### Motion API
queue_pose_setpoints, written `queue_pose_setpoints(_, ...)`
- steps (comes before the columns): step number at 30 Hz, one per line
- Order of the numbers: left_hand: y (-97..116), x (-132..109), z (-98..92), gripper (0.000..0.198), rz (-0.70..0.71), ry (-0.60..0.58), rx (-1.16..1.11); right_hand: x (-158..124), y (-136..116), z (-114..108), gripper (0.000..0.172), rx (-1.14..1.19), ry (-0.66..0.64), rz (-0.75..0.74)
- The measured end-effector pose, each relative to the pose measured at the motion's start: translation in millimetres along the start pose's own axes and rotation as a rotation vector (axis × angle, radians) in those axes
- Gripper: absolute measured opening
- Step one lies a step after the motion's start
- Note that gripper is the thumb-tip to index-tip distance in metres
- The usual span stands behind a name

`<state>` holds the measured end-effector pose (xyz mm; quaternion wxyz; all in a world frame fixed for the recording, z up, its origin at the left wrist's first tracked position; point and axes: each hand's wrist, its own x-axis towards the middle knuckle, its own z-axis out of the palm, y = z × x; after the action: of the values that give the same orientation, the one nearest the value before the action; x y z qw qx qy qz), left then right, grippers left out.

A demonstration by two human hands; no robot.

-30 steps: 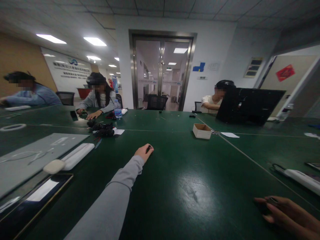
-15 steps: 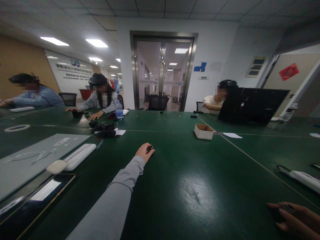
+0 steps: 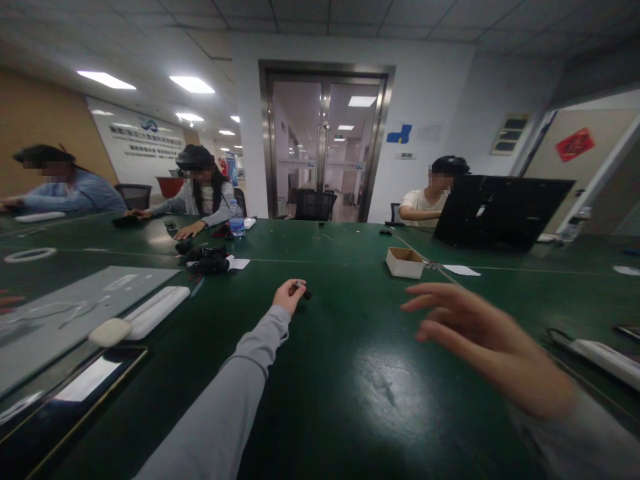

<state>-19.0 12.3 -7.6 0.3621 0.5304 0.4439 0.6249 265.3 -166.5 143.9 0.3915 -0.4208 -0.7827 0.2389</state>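
Green desk (image 3: 345, 373), glass doors (image 3: 345, 150) at the far side. Left hand (image 3: 287, 296) pinched narrow on a small dark object (image 3: 307, 293), one end poking out to the right of the fingers; can't tell if it touches the desk. Judging from this: gripping done, letting go not. Right hand (image 3: 473, 343) blurred, fingers loosely parted, nothing visible in it, well apart from the object. Further out: lidless box (image 3: 404, 269) beyond and to the right, floor hidden; black gear (image 3: 213, 260) off to the left
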Motion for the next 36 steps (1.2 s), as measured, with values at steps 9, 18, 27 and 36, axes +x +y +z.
queue_pose_setpoints(9, -8, 11, 8.7, 0.039, -0.036, 0.152, -0.217, 143, 101, 169, 0.021, 0.569, -0.018, 0.413)
queue_pose_setpoints(18, -6, 11, 6.2, 0.043, -0.062, 0.055, -0.177, 165, 121, 207, 0.018, 0.976, 0.130, 0.478)
queue_pose_setpoints(27, -9, 6, 6.8, 0.035, -0.003, -0.057, -0.019, 159, 126, 199, 0.019, 1.098, 0.182, 0.508)
queue_pose_setpoints(36, -4, 7, -2.2, 0.036, -0.056, -0.002, 0.082, 157, 129, 199, 0.025, 1.081, 0.131, 0.499)
